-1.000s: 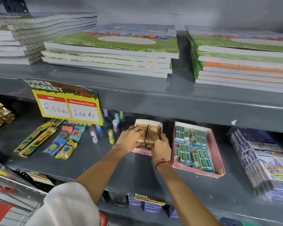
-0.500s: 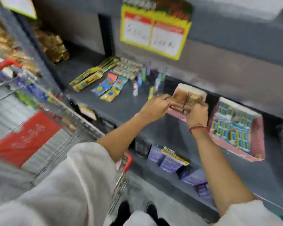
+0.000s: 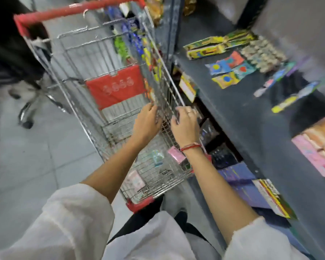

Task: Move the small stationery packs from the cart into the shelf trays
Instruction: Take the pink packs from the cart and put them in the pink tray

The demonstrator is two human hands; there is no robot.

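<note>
Head view: both empty hands, left (image 3: 146, 122) and right (image 3: 186, 125), half-curled over the cart (image 3: 169, 85), should dip toward the packs (image 3: 174, 154) at 6 o'clock.

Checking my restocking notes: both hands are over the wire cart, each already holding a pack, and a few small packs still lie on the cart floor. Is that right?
Not quite. In the head view the left hand and right hand are over the wire cart, but both look empty, fingers spread with no pack in either grip. The small packs do lie on the cart floor.
</note>
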